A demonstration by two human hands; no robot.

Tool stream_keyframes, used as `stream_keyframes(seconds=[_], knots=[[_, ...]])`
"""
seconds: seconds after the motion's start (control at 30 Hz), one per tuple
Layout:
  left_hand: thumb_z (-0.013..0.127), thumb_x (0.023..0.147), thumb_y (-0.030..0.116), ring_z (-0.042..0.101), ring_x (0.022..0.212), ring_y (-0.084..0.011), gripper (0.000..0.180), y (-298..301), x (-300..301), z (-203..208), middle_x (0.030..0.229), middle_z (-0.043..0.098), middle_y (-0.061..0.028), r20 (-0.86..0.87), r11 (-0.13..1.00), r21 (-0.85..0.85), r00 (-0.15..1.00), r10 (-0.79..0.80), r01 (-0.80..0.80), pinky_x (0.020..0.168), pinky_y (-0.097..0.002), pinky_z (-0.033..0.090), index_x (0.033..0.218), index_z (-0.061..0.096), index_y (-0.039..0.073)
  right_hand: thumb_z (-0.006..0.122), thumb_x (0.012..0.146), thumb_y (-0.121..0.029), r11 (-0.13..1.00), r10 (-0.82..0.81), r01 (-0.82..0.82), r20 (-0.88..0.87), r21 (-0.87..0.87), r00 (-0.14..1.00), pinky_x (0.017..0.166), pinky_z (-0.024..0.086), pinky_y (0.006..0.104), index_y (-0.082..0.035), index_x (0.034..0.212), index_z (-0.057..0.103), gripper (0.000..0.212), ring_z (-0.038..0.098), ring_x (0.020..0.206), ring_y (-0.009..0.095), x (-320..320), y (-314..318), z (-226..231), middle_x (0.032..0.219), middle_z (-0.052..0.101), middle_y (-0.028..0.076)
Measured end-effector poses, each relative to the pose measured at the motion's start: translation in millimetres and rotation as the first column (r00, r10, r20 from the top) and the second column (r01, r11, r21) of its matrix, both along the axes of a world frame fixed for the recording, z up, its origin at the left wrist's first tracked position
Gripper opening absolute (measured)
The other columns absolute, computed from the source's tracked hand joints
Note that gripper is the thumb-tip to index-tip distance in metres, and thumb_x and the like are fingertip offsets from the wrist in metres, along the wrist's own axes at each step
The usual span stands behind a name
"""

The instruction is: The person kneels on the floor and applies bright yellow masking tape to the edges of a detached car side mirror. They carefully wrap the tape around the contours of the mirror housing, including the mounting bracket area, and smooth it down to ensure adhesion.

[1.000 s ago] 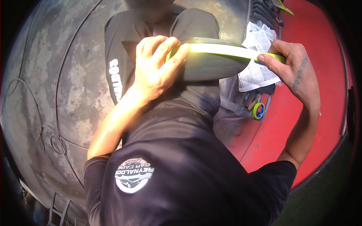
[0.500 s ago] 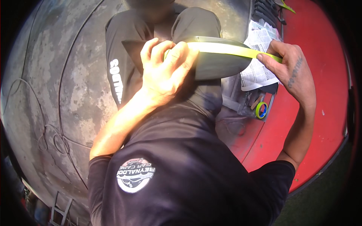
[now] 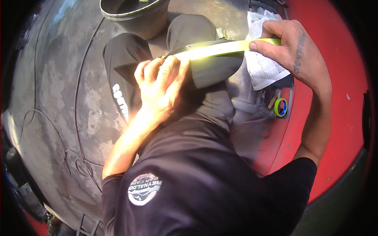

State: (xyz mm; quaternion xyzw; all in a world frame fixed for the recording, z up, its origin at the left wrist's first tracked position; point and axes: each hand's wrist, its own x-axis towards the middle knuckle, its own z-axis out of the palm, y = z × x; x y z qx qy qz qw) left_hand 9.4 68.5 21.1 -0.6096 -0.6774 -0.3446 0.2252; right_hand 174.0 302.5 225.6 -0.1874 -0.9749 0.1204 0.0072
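A dark, smooth, curved panel point(image 3: 214, 70) with a rounded right end rests across my lap. Along its far edge runs a strip of bright yellow-green masking tape point(image 3: 220, 49), lit strongly by the sun. My left hand point(image 3: 159, 84) is closed over the panel's left part, fingers curled at the tape; its fingertips are partly hidden. My right hand point(image 3: 295, 55) pinches the strip's right end between thumb and fingers, beyond the panel's rounded end. How firmly the tape sticks along the edge I cannot tell.
A dark bucket point(image 3: 138, 21) stands beyond my knees. Newspaper point(image 3: 264, 59) lies on my right, near a yellow-green tape roll point(image 3: 280, 107) and a red panelled surface point(image 3: 334, 129). A thin cable point(image 3: 75, 90) loops over the stained concrete floor point(image 3: 51, 74) on my left.
The view has shifted, bringing more of the bucket into sight. Both hands, the panel and the tape appear further left. The right hand still holds the tape's end.
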Motion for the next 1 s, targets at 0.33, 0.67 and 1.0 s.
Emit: stream_keyframes(seconds=[0.33,0.67,1.0], knots=[[0.071,0.078,0.011,0.063,0.111,-0.0294,0.055,1,2,-2,0.129,0.069,-0.0112,0.035,1.0,0.019,0.999,-0.001,0.001,0.104,-0.0519,0.045,0.132,0.078,0.009,0.08,0.09,-0.027,0.993,-0.116,0.117,0.113,-0.003,0.987,0.057,0.033,0.0432,0.008,0.077,0.057,0.044,0.037,0.059,0.021,1,1,-8,0.065,0.036,0.014],[0.073,0.073,0.009,0.062,0.114,-0.0329,0.059,6,14,7,0.129,0.067,-0.0149,0.064,1.0,0.008,0.998,0.006,-0.007,0.103,-0.0533,0.045,0.132,0.077,0.008,0.08,0.09,-0.027,0.99,-0.089,0.083,0.05,0.111,0.995,0.059,0.036,0.0447,0.008,0.078,0.059,0.043,0.04,0.059,0.024,8,2,-16,0.065,0.038,0.017],[0.075,0.074,0.007,0.063,0.114,-0.034,0.056,4,9,9,0.127,0.067,-0.0192,0.022,0.999,-0.027,1.0,-0.018,0.019,0.106,-0.0518,0.045,0.131,0.078,0.004,0.081,0.089,-0.026,0.993,-0.112,0.106,0.124,0.055,0.986,0.058,0.034,0.0439,0.007,0.076,0.058,0.042,0.039,0.058,0.023,6,-2,-2,0.063,0.037,0.016]])
